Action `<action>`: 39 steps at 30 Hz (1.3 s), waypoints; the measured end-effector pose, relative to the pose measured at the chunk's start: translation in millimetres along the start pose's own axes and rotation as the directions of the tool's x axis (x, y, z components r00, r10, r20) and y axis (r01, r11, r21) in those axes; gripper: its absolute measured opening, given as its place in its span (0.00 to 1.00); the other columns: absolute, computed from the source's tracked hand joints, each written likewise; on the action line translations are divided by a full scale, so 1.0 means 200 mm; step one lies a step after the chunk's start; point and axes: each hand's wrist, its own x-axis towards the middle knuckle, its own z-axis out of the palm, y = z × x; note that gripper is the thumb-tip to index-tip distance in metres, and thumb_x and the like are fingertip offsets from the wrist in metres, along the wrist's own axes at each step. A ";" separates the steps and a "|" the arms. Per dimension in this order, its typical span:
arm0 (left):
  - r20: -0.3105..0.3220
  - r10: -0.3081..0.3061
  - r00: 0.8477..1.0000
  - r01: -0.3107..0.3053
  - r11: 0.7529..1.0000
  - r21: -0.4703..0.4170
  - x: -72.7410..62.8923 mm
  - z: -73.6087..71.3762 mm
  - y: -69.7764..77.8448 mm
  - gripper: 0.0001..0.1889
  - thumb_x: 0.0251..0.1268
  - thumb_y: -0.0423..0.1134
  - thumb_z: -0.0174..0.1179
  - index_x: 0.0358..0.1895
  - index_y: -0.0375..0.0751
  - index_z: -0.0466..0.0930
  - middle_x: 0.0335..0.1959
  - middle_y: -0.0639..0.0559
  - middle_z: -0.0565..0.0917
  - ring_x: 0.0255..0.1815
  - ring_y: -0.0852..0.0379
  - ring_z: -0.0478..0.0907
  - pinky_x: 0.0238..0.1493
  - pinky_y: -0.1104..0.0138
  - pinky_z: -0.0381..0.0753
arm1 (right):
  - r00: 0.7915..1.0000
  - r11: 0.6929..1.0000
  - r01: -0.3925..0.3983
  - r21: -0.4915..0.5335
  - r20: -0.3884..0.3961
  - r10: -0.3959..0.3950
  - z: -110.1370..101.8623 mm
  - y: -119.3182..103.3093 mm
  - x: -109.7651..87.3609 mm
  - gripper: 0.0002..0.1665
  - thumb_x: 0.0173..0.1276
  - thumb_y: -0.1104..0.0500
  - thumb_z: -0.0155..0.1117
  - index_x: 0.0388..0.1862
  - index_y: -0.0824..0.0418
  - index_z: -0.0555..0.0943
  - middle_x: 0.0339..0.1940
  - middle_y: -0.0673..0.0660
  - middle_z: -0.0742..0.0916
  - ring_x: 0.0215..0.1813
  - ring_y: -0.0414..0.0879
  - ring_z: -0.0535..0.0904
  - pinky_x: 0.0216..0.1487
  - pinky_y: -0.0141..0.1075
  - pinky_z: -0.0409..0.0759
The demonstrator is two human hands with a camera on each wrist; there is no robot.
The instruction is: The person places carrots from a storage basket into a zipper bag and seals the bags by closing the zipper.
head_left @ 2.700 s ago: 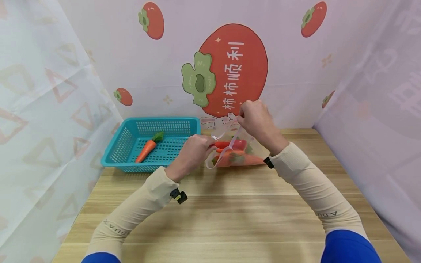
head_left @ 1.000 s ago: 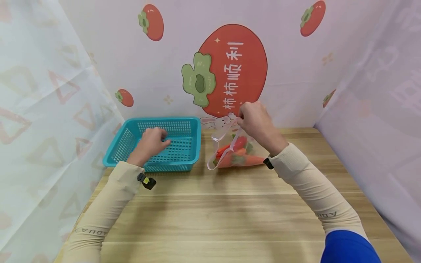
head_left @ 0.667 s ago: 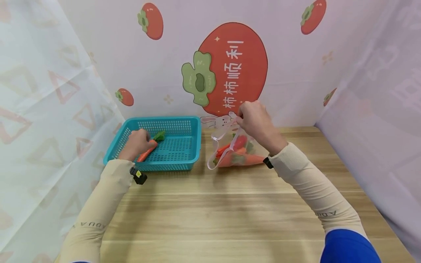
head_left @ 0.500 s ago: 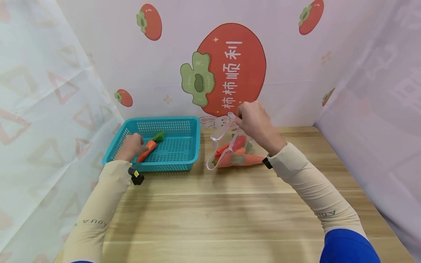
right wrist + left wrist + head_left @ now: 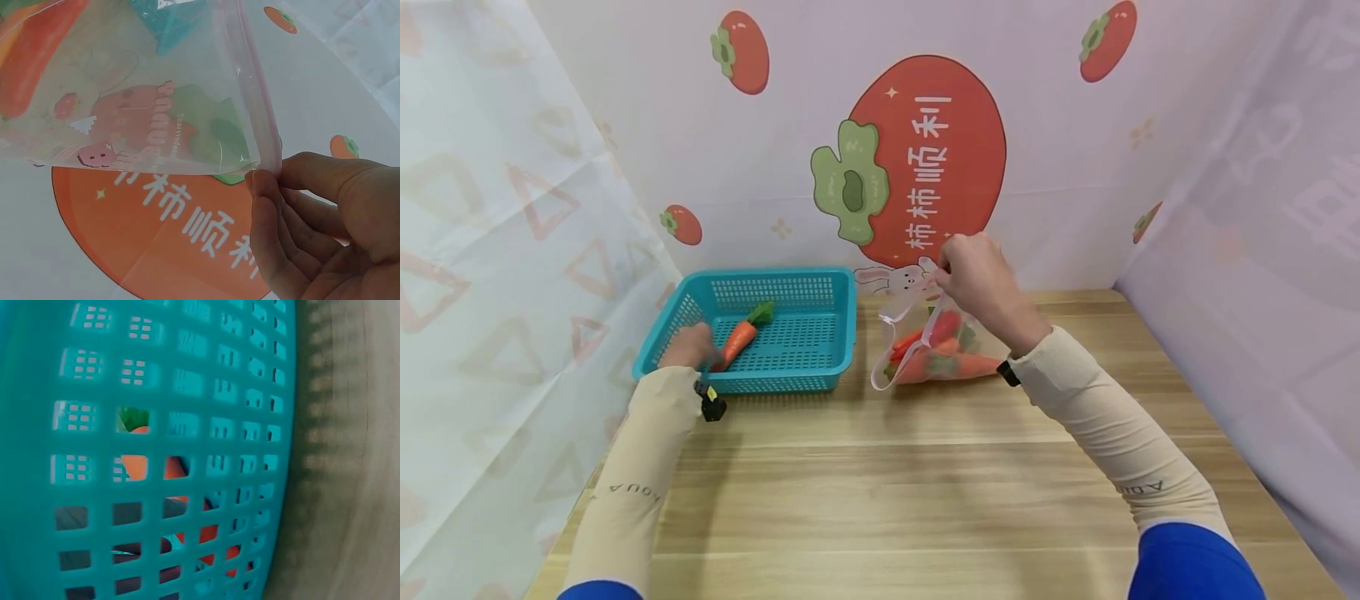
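My left hand is low inside the turquoise basket, blurred, its fingers at the tapered end of an orange carrot with a green top. In the left wrist view the basket wall covers most of the hand; bits of fingers and carrot show through its holes, and I cannot tell if they grip it. My right hand pinches the top corner of a clear zip bag between thumb and fingertips. The bag's mouth gapes to the left; inside lie a carrot and several red and orange vegetables.
The basket stands at the back left of a wooden table, with the bag to its right. A white printed backdrop rises behind, and cloth walls close off both sides.
My left hand has let go of the bag's edge, moved left over the basket, then lowered to the carrot's tapered end. The right hand stays at the bag's corner.
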 end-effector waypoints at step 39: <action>-0.181 0.189 0.965 -0.206 0.976 -0.075 -0.07 -0.08 -0.08 0.12 0.65 0.37 0.73 0.36 0.27 0.89 0.23 0.44 0.84 0.24 0.52 0.73 0.27 0.64 0.73 | 1.000 1.000 0.014 0.001 0.021 -0.014 0.02 -0.02 0.02 0.11 0.72 0.65 0.66 0.30 0.65 0.91 0.27 0.59 0.89 0.26 0.50 0.80 0.27 0.37 0.77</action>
